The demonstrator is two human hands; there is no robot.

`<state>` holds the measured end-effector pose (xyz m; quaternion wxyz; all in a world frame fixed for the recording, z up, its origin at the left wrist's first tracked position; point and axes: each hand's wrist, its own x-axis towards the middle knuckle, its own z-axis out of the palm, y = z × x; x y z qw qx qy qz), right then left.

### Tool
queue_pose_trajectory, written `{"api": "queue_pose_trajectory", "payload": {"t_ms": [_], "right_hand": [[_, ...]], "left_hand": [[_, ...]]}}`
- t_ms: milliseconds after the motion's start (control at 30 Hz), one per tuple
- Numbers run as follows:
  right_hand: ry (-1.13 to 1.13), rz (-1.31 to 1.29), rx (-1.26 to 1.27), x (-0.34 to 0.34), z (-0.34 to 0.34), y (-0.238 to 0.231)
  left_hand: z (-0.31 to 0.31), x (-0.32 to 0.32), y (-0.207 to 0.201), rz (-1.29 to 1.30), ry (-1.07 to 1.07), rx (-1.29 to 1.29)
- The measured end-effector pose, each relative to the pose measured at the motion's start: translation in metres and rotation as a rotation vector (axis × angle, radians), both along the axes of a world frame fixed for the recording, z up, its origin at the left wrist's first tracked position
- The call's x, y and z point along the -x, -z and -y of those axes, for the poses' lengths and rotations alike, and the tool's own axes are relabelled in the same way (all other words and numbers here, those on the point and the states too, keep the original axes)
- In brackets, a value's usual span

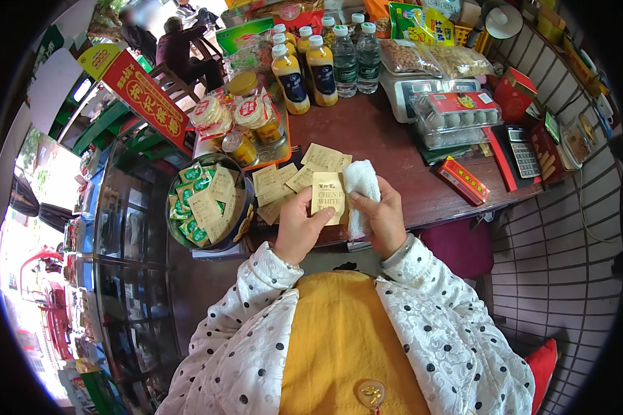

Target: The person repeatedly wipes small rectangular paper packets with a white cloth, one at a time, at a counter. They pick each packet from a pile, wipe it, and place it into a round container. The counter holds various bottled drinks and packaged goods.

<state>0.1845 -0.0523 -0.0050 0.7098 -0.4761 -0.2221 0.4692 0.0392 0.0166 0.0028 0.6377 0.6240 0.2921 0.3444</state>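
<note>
My left hand (295,234) pinches a flat tan paper sachet (327,187) with dark print, held upright above the table's near edge. In my right hand (389,220) is a folded white tissue or cloth (361,181), gripped between thumb and fingers right beside the sachet. Behind and left of my hands, several similar tan sachets (320,158) lie loosely overlapping on the dark red table (387,131). To the left stands a round dark tin (245,225) holding green packets (186,194) and more tan sachets (221,184).
Jars and cans (239,147) stand behind the tin, near several yellow drink bottles (290,79) and clear water bottles (367,59). At right are a white scale (400,102), a clear egg carton (457,117), a narrow red box (464,181) and a calculator (523,152).
</note>
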Motion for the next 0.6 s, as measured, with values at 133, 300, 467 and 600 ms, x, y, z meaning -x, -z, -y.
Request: {"api": "queue_pose_trajectory", "payload": {"t_ms": [133, 300, 467, 600], "right_hand": [[0.077, 0.285, -0.108, 0.007, 0.000, -0.002], [0.104, 0.893, -0.211, 0.018, -0.003, 0.005], [-0.001, 0.677, -0.160, 0.018, -0.009, 0.011], [0.010, 0.414, -0.151, 0.018, -0.012, 0.003]], "left_hand": [[-0.006, 0.002, 0.006, -0.033, -0.065, -0.079], [0.007, 0.001, 0.000, -0.219, -0.009, -0.326], [0.008, 0.004, -0.001, -0.200, 0.028, -0.340], [0.001, 0.007, 0.013, -0.062, 0.024, -0.039]]}}
